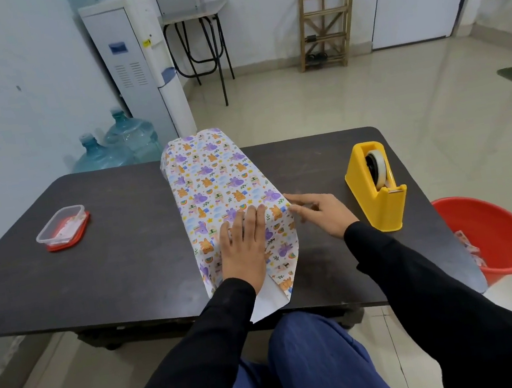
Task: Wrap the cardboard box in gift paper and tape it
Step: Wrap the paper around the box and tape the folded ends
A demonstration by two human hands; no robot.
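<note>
On my feed the gift paper lies around a long shape at the middle of the dark counter. Its long axis runs from the near edge away from the camera, and the far end stands open. The near end hangs past the counter's edge and shows its white underside. The cardboard box itself is covered, so I cannot see it.

The left hand lies flat on top of the paper, fingers straight and close together, pressing down. The right hand has its fingers stretched out and slightly apart, tips touching the paper's right upper edge; it holds nothing.

To the right stands a yellow tape dispenser, and beyond the counter's right end a red bucket. On the left is a clear plastic container on a red lid. Behind are a water dispenser and a tiled floor.
</note>
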